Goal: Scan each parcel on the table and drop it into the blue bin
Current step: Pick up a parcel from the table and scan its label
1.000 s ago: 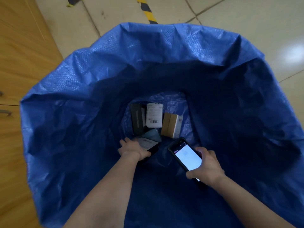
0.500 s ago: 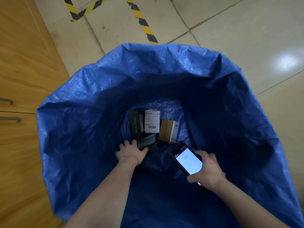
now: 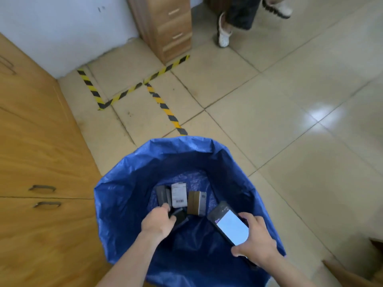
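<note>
Blue woven plastic fills the bottom of my view: the bin (image 3: 128, 183) stands open on the tiled floor, its near rim cut off by the lower edge. My left hand (image 3: 158, 222) reaches down inside, back turned up, fingers curled at the near end of a dark parcel (image 3: 179, 216). My own knuckles hide the fingertips, so I cannot tell whether I grip that parcel or only touch it. My right hand (image 3: 256, 243) grips a phone (image 3: 230, 224) over the bin's right side, thumb along its near edge, lit screen facing up; the print on it is too washed out to read.

On the bin's bottom lie a white-labelled parcel (image 3: 178, 194) with a barcode, a dark box (image 3: 161, 194) just left of it and a brown box (image 3: 193, 203) just right, all blurred.

Wooden cabinets (image 3: 41, 141) run along my left. Yellow-and-black tape (image 3: 163, 104) marks the floor. Someone's legs (image 3: 238, 15) are cropped at the top, and a cardboard corner (image 3: 352, 274) at the lower right.
</note>
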Demonstrator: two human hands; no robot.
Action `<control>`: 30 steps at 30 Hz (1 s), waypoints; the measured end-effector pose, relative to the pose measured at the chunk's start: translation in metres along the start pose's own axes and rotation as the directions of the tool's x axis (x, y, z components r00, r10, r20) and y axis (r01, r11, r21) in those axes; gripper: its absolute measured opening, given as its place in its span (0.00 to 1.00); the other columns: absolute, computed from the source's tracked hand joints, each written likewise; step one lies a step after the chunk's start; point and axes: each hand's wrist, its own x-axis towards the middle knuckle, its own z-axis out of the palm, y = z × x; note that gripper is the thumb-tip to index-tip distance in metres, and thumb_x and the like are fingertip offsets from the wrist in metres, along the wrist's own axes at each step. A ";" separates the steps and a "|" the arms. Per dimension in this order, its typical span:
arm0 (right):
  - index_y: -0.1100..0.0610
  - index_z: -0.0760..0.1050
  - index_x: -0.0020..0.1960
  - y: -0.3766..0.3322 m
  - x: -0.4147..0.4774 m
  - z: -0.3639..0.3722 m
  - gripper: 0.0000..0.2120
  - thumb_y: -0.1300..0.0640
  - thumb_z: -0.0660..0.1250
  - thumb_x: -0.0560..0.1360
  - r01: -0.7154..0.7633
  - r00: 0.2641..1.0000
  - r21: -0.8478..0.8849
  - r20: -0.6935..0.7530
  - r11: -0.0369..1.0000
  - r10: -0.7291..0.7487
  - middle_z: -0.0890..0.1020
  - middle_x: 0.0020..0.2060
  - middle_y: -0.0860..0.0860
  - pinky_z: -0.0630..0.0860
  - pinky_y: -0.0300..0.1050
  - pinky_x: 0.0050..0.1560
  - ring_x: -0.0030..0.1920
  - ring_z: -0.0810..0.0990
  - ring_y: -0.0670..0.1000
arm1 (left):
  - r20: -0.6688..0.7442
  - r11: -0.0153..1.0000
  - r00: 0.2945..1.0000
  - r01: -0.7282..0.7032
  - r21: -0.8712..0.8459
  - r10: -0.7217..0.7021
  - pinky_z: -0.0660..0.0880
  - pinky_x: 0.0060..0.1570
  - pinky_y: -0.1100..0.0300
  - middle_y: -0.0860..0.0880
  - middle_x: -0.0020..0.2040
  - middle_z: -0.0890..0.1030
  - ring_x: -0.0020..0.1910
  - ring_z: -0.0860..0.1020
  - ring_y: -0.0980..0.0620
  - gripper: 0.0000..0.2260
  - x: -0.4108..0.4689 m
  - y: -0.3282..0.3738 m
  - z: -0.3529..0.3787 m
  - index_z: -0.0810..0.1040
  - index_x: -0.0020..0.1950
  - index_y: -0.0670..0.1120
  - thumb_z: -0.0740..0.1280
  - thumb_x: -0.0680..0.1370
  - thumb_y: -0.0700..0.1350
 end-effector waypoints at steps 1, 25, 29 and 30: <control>0.40 0.59 0.68 0.001 -0.013 -0.010 0.46 0.50 0.74 0.54 0.008 1.000 0.017 -0.018 1.000 -0.008 0.62 0.57 0.42 0.71 0.51 0.60 0.52 0.71 0.46 | -0.012 1.000 1.000 -0.024 -0.005 0.024 0.73 0.44 0.57 0.49 0.55 0.77 0.51 0.77 0.49 0.14 -0.012 0.006 -0.007 0.70 0.64 0.50 0.59 0.80 0.53; 0.42 0.58 0.65 0.280 -0.278 -0.272 0.44 0.50 0.75 0.53 0.030 0.784 0.579 -0.520 0.815 0.340 0.63 0.56 0.42 0.70 0.51 0.63 0.56 0.67 0.43 | -0.008 0.638 0.645 -0.754 0.159 0.764 0.67 0.44 0.76 0.56 0.35 0.77 0.44 0.78 0.59 0.07 -0.264 0.431 -0.038 0.72 0.50 0.55 0.65 0.76 0.43; 0.40 0.56 0.64 0.351 -0.302 -0.306 0.45 0.48 0.74 0.52 0.026 0.724 0.621 -0.552 0.784 0.413 0.62 0.54 0.41 0.70 0.51 0.63 0.55 0.67 0.43 | 0.025 0.533 0.546 -0.826 0.181 0.837 0.65 0.41 0.80 0.57 0.34 0.76 0.42 0.76 0.62 0.07 -0.300 0.521 -0.003 0.71 0.49 0.56 0.66 0.76 0.44; 0.40 0.57 0.64 0.369 -0.307 -0.313 0.44 0.47 0.74 0.52 0.023 0.712 0.625 -0.558 0.780 0.426 0.62 0.53 0.41 0.70 0.50 0.62 0.54 0.67 0.43 | 0.039 0.514 0.529 -0.837 0.189 0.848 0.65 0.41 0.79 0.57 0.35 0.77 0.42 0.76 0.62 0.08 -0.308 0.541 0.007 0.71 0.49 0.56 0.66 0.76 0.43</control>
